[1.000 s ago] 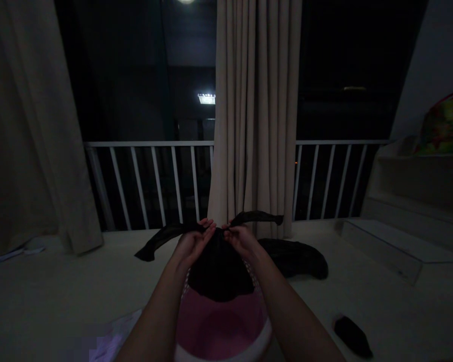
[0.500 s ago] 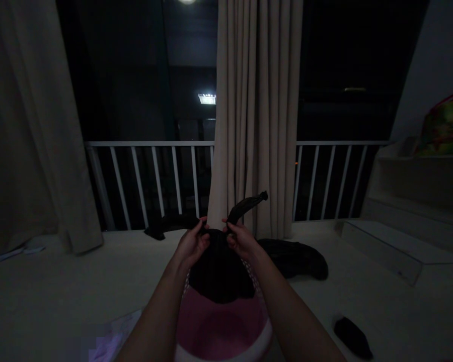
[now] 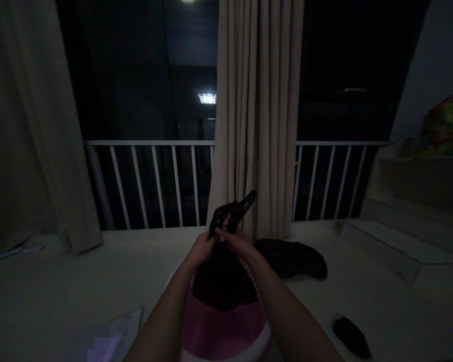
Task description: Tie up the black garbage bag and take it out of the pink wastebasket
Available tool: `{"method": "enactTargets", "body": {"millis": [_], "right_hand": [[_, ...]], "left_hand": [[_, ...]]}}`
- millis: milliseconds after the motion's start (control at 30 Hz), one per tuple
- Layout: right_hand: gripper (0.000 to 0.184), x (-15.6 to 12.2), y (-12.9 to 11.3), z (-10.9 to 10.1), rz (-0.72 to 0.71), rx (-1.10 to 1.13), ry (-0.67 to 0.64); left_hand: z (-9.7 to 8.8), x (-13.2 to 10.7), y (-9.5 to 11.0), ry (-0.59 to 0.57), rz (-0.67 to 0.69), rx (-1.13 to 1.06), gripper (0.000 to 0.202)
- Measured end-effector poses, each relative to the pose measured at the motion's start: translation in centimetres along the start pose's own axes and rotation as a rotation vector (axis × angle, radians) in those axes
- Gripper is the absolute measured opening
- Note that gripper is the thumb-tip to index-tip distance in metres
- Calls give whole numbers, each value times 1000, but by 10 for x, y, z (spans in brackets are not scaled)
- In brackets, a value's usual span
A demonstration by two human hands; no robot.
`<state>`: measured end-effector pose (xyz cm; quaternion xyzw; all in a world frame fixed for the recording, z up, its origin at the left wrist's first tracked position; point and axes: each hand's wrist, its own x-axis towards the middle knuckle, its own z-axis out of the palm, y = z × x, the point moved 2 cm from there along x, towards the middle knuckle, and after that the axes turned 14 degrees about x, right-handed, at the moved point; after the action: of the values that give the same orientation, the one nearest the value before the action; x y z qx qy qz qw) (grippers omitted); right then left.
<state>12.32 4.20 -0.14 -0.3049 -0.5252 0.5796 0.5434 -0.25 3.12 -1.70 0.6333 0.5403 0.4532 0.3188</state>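
My left hand [image 3: 201,250] and my right hand [image 3: 237,242] meet in front of me, both closed on a black garment [image 3: 223,281]. Its two long dark ends [image 3: 232,213] stick up together above my fingers. The body of the garment hangs down over a pink basket with a white rim [image 3: 226,327] that stands just below my forearms. The room is very dim, so fine detail of the cloth is hard to see.
A second black garment [image 3: 292,258] lies on the pale floor to the right. A small dark item [image 3: 351,336] lies at lower right. Papers [image 3: 117,332] lie at lower left. Beige curtains [image 3: 256,115], a white railing [image 3: 151,143] and white steps [image 3: 400,251] bound the space.
The garment's two long ends, spread out to left and right a second ago, have been brought together and now stand upright above my hands, which have closed in on each other.
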Motion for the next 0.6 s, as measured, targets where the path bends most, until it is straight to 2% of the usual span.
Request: {"method": "enactTargets", "body": {"millis": [100, 233, 367, 600], "right_hand": [[36, 3, 1, -2, -88, -135, -39], [34, 8, 7, -5, -95, -206, -50], [29, 16, 16, -9, -135, -81, 10], [33, 17, 20, -11, 5, 209, 135]], "left_hand": [[5, 2, -3, -53, 58, 111, 16], [8, -2, 0, -84, 100, 106, 19], [9, -4, 3, -91, 59, 104, 14], [11, -3, 1, -164, -3, 66, 13]]}}
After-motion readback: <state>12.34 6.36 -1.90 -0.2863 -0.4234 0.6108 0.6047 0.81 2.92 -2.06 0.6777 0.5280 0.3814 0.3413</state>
